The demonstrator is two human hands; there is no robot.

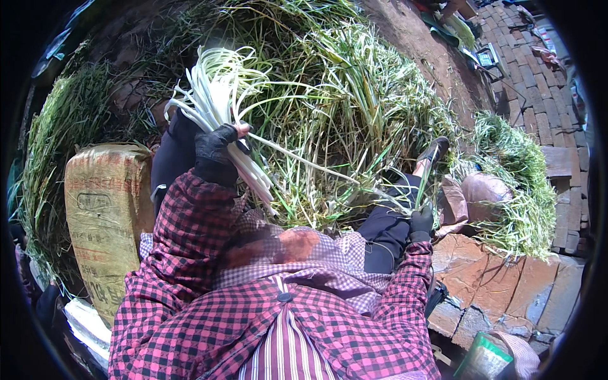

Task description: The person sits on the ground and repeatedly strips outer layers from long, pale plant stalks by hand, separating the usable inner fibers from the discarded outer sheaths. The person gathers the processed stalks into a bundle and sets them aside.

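Observation:
My left hand (218, 145), in a dark glove with bare fingertips, is closed around a bundle of pale green-white stalks (213, 97). Their curled ends fan out above the fist, and the straighter ends stick out below it. One long pale stalk (304, 161) runs from beside this fist towards my right hand. My right hand (422, 219), also gloved, grips a few green and pale stalks (422, 190) over my right leg. Between and beyond both hands lies a large heap of loose green stalks and leaves (351, 104).
A yellow woven sack (107, 209) bearing writing stands at my left, by another leafy heap (66, 118). At right are a pinkish bag (484, 192), more cut greens (522, 190) and brick paving (536, 90). Part of another person (451, 9) shows at the top right.

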